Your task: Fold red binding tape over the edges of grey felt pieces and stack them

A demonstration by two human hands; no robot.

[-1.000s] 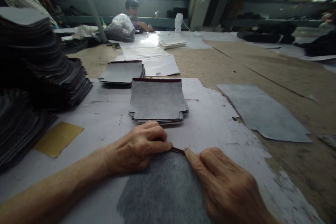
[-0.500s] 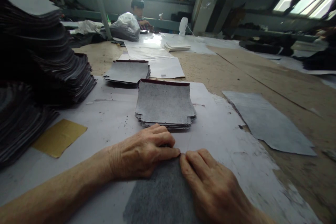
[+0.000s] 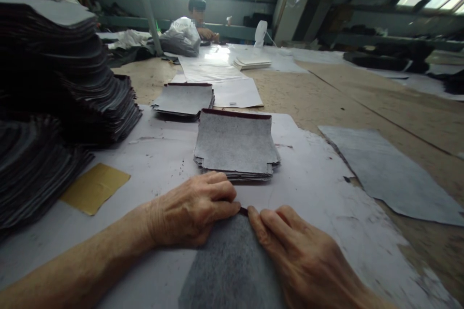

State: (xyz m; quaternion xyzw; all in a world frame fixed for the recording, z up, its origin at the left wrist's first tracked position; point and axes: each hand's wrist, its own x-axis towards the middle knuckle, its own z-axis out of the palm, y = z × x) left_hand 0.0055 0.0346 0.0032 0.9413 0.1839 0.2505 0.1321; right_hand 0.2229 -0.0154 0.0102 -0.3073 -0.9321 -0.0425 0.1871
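A grey felt-like sheet (image 3: 232, 260) lies on the white-covered table close to me, with a narrow dark maroon strip showing along its far edge. On that edge press the thumb and curled fingers of my left hand (image 3: 195, 210). My right hand (image 3: 300, 246) has its fingers together, pinching the same edge just to the right and covering the sheet's right side. A short bit of the strip shows between the two hands. Beyond them sits a stack of grey pieces (image 3: 235, 142) with maroon far edges; my left fingers are close to its front.
Tall stacks of dark sheets (image 3: 68, 77) rise at the left, beside a yellow-brown square (image 3: 96, 188). Farther back lies a second small stack (image 3: 184, 99). A loose grey sheet (image 3: 395, 174) is at the right. A person (image 3: 197, 19) sits across the table behind a plastic bag (image 3: 180, 36).
My hands have drawn slightly apart along the far edge, so more of the maroon strip shows between the fingertips. The whole view has shifted a little; the stacks have stayed put.
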